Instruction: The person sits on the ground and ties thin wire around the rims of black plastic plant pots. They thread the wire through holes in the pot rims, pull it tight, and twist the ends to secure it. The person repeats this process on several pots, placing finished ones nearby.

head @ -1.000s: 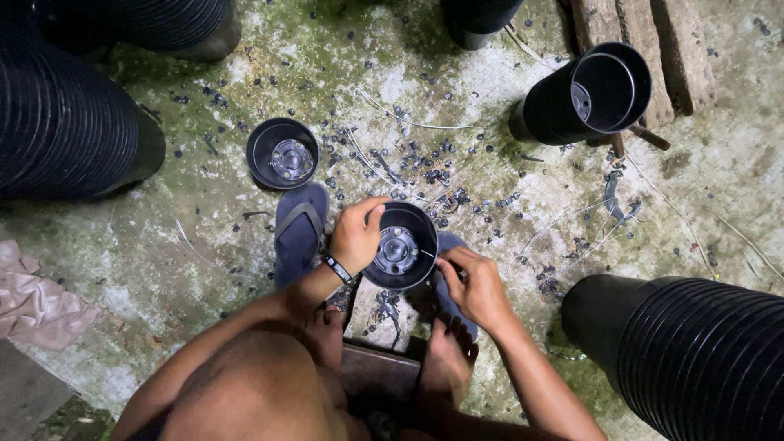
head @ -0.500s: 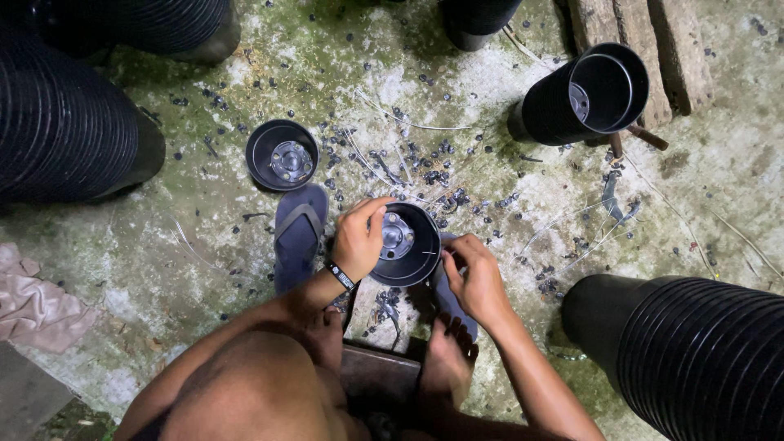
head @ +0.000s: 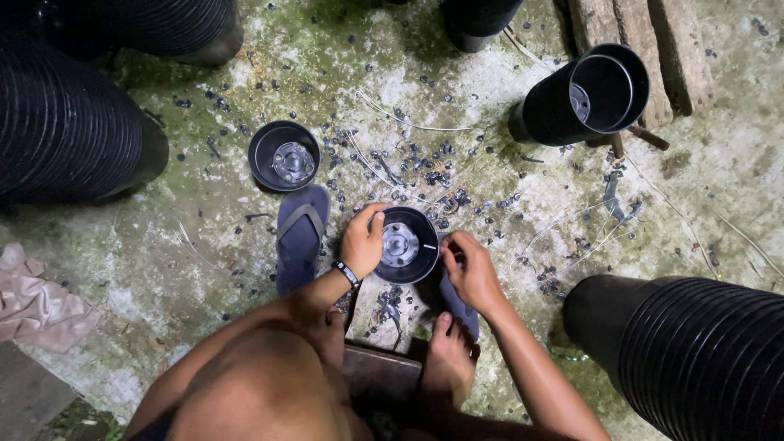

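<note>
Risk first: the pot (head: 406, 245) is held only at its rim, tipped so its mouth faces the camera, and a slip is judged likely if either grip loosens; it would drop onto the wet, mossy concrete floor (head: 204, 220) among the dark chips (head: 433, 163) scattered there. The right fingers work at the rim edge, so a nick or a pinched fingertip is judged possible if a sharp edge or tool is involved; whether a tool is held cannot be told. A bare foot (head: 445, 359) sits just near of the pot and could be struck if the pot falls.

Surroundings, big to small: long stacks of ribbed black pots lie at far left (head: 65, 122) and near right (head: 702, 359). A shorter stack (head: 584, 98) lies on its side far right, mouth open, beside wood planks (head: 637, 49). A pinkish cloth (head: 33, 294) is at left. A single pot (head: 283, 155) stands far left of centre. A dark flip-flop (head: 300, 237) lies just left of the held pot.

Left hand (head: 363, 241): fingers curled, wrapped over the pot's left rim, thumb on the outside; a wristband (head: 346, 273) is worn. Right hand (head: 469, 265): fingers drawn together, pinching at the pot's right rim; anything between the fingertips is hidden.

The held pot is at centre, between both hands, above the floor.
</note>
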